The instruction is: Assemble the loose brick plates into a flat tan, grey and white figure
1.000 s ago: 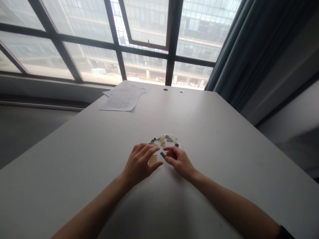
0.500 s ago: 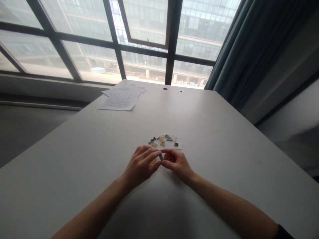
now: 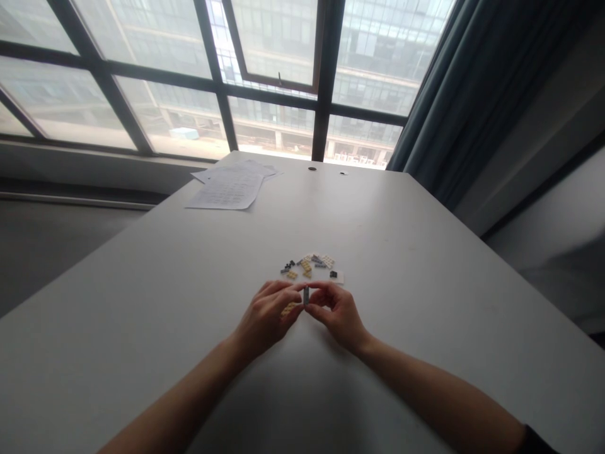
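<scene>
A small grey building brick (image 3: 306, 295) stands lengthwise between my two hands, close above the table. My left hand (image 3: 269, 310) pinches it from the left with thumb and fingertips. From the right, my right hand (image 3: 338, 312) grips its ends between thumb and index finger. Tan studded bricks (image 3: 288, 309) show partly under my left palm; whether that hand touches them I cannot tell. Just beyond my fingers lies a loose group of pieces: tan plates (image 3: 306, 266), white plates (image 3: 327, 260), grey pieces (image 3: 320, 266) and small black pieces (image 3: 289, 265).
A black piece (image 3: 333, 274) sits on a small white piece (image 3: 341, 277) right of the group. Printed paper sheets (image 3: 227, 190) lie at the far left of the white table (image 3: 401, 271). Behind are a window (image 3: 274, 44) and a dark curtain (image 3: 454, 94).
The grey brick has turned from a slant to nearly upright between my fingertips. My left fingers have shifted slightly. The pieces on the table stay put.
</scene>
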A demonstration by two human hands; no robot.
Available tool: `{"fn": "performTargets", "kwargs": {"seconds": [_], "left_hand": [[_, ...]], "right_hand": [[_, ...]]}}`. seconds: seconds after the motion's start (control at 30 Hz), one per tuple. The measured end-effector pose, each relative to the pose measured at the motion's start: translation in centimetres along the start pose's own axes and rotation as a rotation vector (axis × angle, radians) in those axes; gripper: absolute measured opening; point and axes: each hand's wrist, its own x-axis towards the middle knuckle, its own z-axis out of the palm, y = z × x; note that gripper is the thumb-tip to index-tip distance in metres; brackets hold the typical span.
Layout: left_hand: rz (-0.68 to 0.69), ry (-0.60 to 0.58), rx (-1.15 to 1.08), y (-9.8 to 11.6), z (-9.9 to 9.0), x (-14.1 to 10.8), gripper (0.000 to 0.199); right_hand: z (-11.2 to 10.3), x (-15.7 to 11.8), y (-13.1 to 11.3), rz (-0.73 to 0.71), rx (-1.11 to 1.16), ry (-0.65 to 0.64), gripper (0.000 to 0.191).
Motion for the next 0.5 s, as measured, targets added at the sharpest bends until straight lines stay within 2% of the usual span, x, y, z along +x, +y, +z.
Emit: {"fn": "performTargets", "kwargs": {"seconds": [0.27,0.5], "left_hand": [[0.056,0.001,0.043,-0.15,-0.1,0.19,0.021],[0.049,0.014,0.076,-0.05,-0.12,0.04,0.016]], "right_hand": [[0.03,-0.07,0.35,0.045,0.079,-0.022,0.032],[0.12,-0.11,0.0,0.15,0.131,-0.088,0.026]]}}
